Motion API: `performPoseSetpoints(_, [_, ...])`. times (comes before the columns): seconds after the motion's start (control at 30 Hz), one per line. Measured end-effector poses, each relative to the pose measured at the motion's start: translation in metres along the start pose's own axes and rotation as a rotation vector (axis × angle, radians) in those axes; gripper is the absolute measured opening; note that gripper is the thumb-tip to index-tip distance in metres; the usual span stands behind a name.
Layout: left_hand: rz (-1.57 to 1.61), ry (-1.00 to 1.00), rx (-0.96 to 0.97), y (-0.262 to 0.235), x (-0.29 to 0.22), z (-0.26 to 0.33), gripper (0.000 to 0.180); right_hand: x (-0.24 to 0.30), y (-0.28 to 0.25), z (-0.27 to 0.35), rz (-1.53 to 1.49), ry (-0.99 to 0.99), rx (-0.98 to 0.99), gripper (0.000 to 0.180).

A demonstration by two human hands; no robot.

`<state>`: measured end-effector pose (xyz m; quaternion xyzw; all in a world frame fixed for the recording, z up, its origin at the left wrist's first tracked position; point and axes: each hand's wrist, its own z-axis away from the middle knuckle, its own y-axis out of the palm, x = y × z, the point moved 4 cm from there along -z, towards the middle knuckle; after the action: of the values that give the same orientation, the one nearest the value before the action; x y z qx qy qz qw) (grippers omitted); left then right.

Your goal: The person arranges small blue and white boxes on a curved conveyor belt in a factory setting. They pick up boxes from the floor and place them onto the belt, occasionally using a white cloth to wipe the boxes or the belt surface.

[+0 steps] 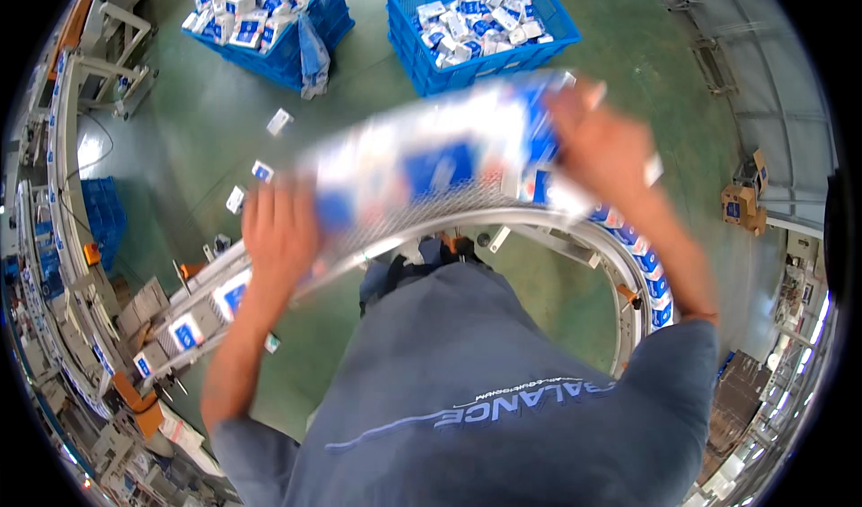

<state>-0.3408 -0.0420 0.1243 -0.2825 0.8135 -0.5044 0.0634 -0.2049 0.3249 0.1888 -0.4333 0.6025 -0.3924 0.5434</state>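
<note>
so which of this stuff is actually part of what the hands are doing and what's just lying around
In hand:
- long blurred row of white-and-blue packs, left hand and right hand at its ends
- curved grey conveyor track carrying similar packs

Lying about:
- two blue plastic crates of packs
- loose small packs on the green floor
- brown cardboard boxes

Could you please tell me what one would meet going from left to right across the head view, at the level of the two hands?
Left hand → long blurred blue-and-white pack held between both hands → right hand → stacked cardboard boxes on the floor at the far right.
</note>
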Motion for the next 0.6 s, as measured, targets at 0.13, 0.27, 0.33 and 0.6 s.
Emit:
performPoseSetpoints(0.13, [0.044,-0.051,-0.089,-0.011,-0.005,-0.201,0.082,-0.142,-0.026,-0.057,0.172,0.265,0.060,0.073])
performPoseSetpoints(0.27, [0.369,0.050,-0.106,-0.027,-0.001,-0.192,0.057,-0.106,0.020,-0.027,-0.242,0.160,0.220,0.067])
performPoseSetpoints(0.33, [0.510,-0.057,0.053,-0.007,0.000,-0.130,0.057,-0.060,0.070,0.030,-0.406,0.009,0.401,0.077])
performPoseSetpoints(0.6, [0.480,-0.242,0.602,0.063,-0.052,0.056,0.094,-0.013,0.136,0.110,-0.357,0.194,0.641,0.091])
